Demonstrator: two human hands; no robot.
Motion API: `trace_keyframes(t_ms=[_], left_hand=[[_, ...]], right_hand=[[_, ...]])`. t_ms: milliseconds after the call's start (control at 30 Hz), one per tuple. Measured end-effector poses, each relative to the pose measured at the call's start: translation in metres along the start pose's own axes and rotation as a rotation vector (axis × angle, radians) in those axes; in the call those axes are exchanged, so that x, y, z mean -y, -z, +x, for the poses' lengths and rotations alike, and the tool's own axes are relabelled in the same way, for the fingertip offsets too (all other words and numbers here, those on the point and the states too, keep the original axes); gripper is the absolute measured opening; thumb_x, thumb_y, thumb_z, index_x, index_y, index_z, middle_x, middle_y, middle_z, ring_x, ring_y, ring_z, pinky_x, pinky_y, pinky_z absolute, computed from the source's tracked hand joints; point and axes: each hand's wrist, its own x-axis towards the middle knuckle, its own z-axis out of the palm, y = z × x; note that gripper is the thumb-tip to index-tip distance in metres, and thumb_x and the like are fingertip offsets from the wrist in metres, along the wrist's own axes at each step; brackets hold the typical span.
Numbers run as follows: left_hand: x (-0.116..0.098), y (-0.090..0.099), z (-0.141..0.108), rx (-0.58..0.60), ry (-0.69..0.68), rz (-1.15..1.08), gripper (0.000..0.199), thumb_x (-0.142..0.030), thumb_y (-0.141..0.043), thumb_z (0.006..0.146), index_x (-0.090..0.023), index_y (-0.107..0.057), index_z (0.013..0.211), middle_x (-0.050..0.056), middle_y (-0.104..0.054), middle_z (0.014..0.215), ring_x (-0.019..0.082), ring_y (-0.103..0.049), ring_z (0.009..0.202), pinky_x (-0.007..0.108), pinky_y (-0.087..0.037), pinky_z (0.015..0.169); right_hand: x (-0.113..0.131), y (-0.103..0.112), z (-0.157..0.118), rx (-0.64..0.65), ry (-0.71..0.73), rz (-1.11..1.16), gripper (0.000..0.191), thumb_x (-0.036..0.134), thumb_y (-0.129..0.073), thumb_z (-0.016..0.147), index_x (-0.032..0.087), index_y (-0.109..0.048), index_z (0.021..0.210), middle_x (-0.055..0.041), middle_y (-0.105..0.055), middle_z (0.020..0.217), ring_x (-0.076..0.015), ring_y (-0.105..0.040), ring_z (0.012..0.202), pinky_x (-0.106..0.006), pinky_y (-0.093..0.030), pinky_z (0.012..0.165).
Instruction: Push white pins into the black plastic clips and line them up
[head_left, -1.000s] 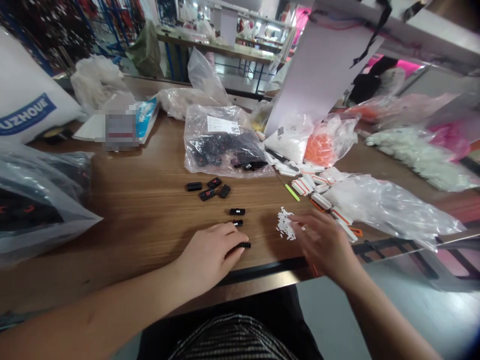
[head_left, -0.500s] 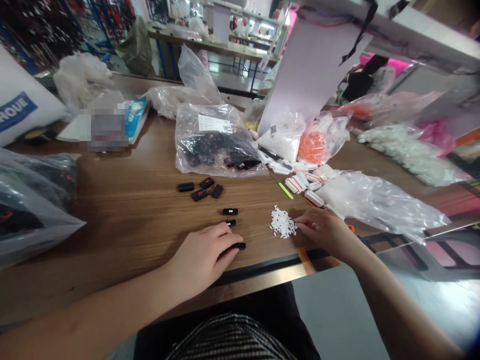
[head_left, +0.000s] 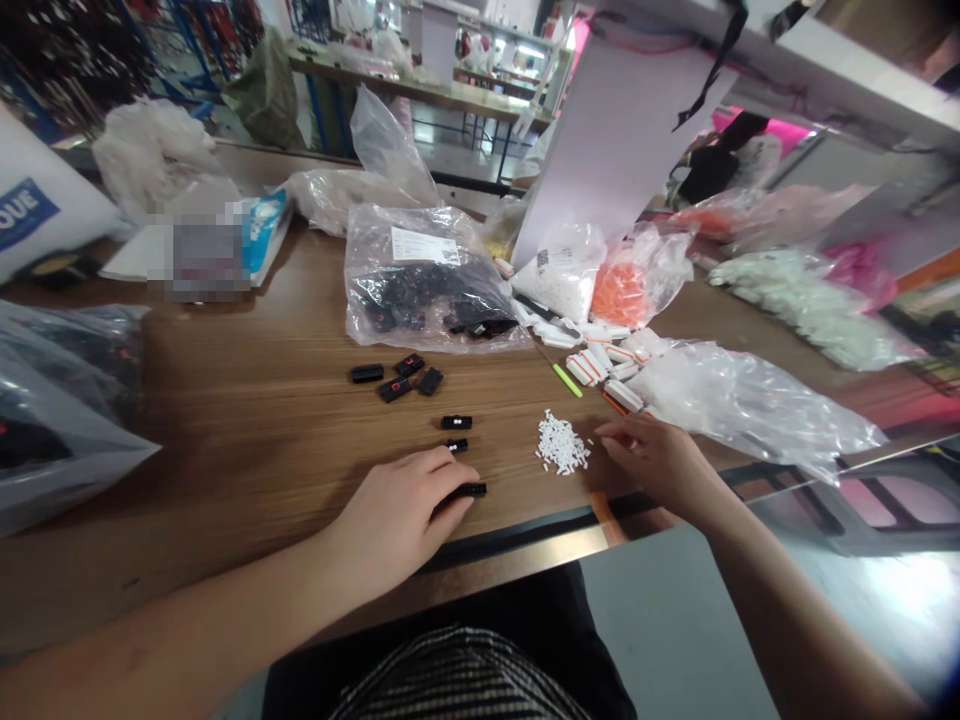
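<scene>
At the near edge of the wooden table [head_left: 247, 420], above a striped garment [head_left: 461, 680], the left hand [head_left: 409, 500] rests with thumb and index finger pinching a small black connector [head_left: 472, 490], whose right end sticks out past the fingertips. To its right, the right hand [head_left: 652, 455] is just beside the right side of a pile of tiny white pegs [head_left: 561, 445], its fingers curled close together; whether a peg sits between them I cannot tell. Just beyond the left hand lies a second black connector [head_left: 458, 445], and slightly farther a third black connector [head_left: 457, 423] with two white dots on its side. Farther off and to the left, four loose black blocks [head_left: 395, 389] lie in a cluster, some with red parts. Far of the pegs is a bright green tool [head_left: 568, 380], with white-and-orange strips [head_left: 589, 367] to its right, next to a crumpled clear bag [head_left: 750, 400]. Beyond the blocks sits a labelled bag of black parts [head_left: 427, 285]; to its right stand a bag of white pieces [head_left: 562, 280] and a bag of orange pieces [head_left: 622, 290], near a pale pillar [head_left: 592, 140].
</scene>
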Motion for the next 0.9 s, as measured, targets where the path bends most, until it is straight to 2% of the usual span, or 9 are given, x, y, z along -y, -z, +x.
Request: trace_keyframes(t_ms=[100,233,367,500,667,800,900], left_hand=[[0.000,0.000,0.000,-0.006,0.006,-0.008,0.017,-0.024,-0.058,0.096,-0.026,-0.065,0.112,0.002,-0.068,0.107,0.021,-0.067,0.093,0.040,-0.055,0.083],[-0.001,0.001,0.001,0.004,0.020,-0.013,0.013,-0.022,-0.061,0.094,-0.024,-0.065,0.106,0.001,-0.069,0.101,0.021,-0.066,0.090,0.038,-0.054,0.078],[-0.002,0.002,0.001,0.015,0.018,-0.015,0.011,-0.022,-0.060,0.094,-0.025,-0.064,0.104,0.000,-0.069,0.100,0.021,-0.067,0.089,0.038,-0.054,0.076],[-0.001,0.001,0.000,0.002,0.007,-0.003,0.012,-0.023,-0.060,0.095,-0.026,-0.065,0.106,0.000,-0.069,0.102,0.021,-0.067,0.091,0.040,-0.055,0.080],[0.000,0.000,0.000,-0.015,-0.010,0.009,0.017,-0.025,-0.057,0.097,-0.029,-0.066,0.111,-0.001,-0.069,0.106,0.020,-0.068,0.093,0.041,-0.056,0.082],[-0.001,0.001,-0.001,-0.018,-0.017,0.023,0.019,-0.026,-0.055,0.098,-0.028,-0.067,0.113,0.001,-0.069,0.107,0.020,-0.068,0.092,0.040,-0.056,0.082],[-0.001,0.001,-0.001,-0.006,-0.010,0.043,0.018,-0.026,-0.056,0.098,-0.026,-0.067,0.113,0.002,-0.069,0.106,0.021,-0.068,0.092,0.040,-0.056,0.082]], right_hand=[[-0.007,-0.003,0.003,0.019,0.127,0.124,0.024,0.033,-0.056,0.090,0.026,-0.076,0.099,-0.0040,-0.075,0.107,-0.0212,-0.070,0.093,-0.035,-0.053,0.081],[-0.009,-0.008,0.008,0.025,0.193,0.183,0.023,0.035,-0.057,0.091,0.024,-0.076,0.094,-0.0050,-0.075,0.098,-0.0215,-0.069,0.090,-0.036,-0.053,0.083],[-0.005,-0.009,0.006,0.037,0.122,0.149,0.020,0.034,-0.057,0.090,0.023,-0.075,0.085,-0.0036,-0.074,0.089,-0.0208,-0.069,0.082,-0.035,-0.052,0.078],[-0.001,-0.011,0.000,0.012,0.053,0.123,0.021,0.035,-0.058,0.089,0.024,-0.076,0.089,-0.0039,-0.076,0.092,-0.0216,-0.069,0.082,-0.034,-0.052,0.079],[-0.003,-0.013,-0.003,0.003,0.054,0.148,0.022,0.035,-0.058,0.090,0.025,-0.077,0.091,-0.0034,-0.076,0.095,-0.0211,-0.069,0.084,-0.033,-0.052,0.078],[-0.005,-0.015,-0.003,-0.020,0.046,0.142,0.022,0.037,-0.059,0.089,0.024,-0.077,0.090,-0.0035,-0.075,0.093,-0.0203,-0.068,0.082,-0.032,-0.052,0.074],[-0.004,-0.016,-0.006,-0.055,0.072,0.108,0.023,0.036,-0.059,0.090,0.024,-0.077,0.096,-0.0045,-0.074,0.097,-0.0200,-0.068,0.082,-0.032,-0.052,0.074]])
